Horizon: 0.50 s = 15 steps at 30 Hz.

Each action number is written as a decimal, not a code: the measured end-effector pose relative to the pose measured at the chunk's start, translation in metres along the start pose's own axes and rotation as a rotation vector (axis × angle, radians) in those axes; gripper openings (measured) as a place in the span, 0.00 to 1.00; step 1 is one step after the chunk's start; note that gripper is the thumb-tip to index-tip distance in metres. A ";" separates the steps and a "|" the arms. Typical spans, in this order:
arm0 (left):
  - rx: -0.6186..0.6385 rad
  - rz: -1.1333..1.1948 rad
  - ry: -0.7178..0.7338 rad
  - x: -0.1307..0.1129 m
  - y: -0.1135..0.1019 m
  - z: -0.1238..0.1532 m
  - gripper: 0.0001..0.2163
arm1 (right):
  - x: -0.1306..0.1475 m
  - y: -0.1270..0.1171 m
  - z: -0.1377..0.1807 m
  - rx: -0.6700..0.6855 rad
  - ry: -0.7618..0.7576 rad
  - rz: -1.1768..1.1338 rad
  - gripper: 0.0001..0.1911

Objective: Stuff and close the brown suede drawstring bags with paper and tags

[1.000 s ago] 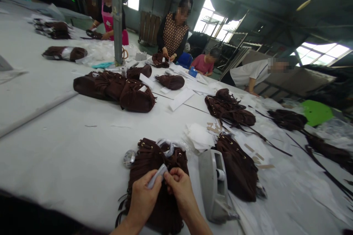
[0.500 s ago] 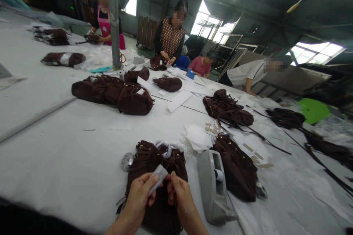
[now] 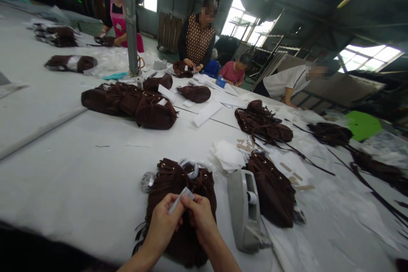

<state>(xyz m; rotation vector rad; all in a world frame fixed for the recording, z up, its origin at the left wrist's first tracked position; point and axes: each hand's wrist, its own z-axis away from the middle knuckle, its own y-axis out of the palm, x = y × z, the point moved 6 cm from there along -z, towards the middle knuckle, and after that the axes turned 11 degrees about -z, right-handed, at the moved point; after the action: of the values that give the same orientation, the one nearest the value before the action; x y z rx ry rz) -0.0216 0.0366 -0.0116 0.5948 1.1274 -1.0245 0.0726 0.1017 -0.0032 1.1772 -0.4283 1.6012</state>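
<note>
A dark brown drawstring bag [image 3: 181, 242] with gold eyelets and fringe lies on the white table in front of me. Over its upper part, my left hand [image 3: 167, 216] pinches a small whitish-grey strip [image 3: 181, 199], flat like folded paper. My right hand [image 3: 199, 212] meets it from the other side, thumb and fingers closed at the strip's upper end. What else the right fingers hold is hidden. Clear wrapping [image 3: 193, 169] shows at the bag's mouth, and a plastic-wrapped piece [image 3: 147, 181] sticks out at its left.
A grey tape dispenser [image 3: 244, 216] stands right of the bag, beside another brown bag [image 3: 270, 191]. White paper sheets [image 3: 228, 156] and cardboard bits lie behind it. More brown bags [image 3: 156, 112] rest farther off, near a metal post [image 3: 131, 21]. Several people work across the table.
My right hand has moved in to the left and up, and its fingers now touch the strip beside my left thumb. The bag has stayed in place.
</note>
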 end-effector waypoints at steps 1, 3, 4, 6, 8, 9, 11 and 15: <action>-0.017 -0.005 -0.004 0.002 -0.002 0.000 0.21 | -0.001 0.001 -0.001 0.002 0.009 -0.027 0.22; -0.024 -0.004 0.004 0.004 -0.005 0.001 0.18 | -0.001 0.004 -0.003 0.007 0.020 -0.055 0.22; -0.012 0.003 0.020 0.004 -0.005 0.003 0.17 | -0.001 0.005 -0.004 0.008 0.022 -0.061 0.22; 0.029 0.043 0.062 0.001 -0.005 0.007 0.15 | 0.001 0.008 -0.005 0.006 0.011 -0.068 0.23; 0.051 0.133 0.081 -0.002 -0.005 0.011 0.15 | 0.004 0.009 -0.006 0.000 -0.012 -0.056 0.22; 0.060 0.205 0.069 -0.003 -0.004 0.013 0.16 | 0.006 0.010 -0.005 -0.003 -0.025 -0.039 0.22; 0.087 0.372 0.010 -0.003 -0.002 0.015 0.15 | 0.009 0.010 -0.005 -0.009 -0.051 0.003 0.23; 0.086 0.524 -0.117 0.005 0.002 0.012 0.15 | 0.012 0.011 -0.003 -0.017 -0.089 0.052 0.23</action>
<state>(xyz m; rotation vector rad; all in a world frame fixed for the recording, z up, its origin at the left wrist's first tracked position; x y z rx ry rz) -0.0143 0.0263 -0.0119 0.8345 0.7667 -0.6445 0.0619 0.1061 0.0086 1.2372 -0.5327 1.5902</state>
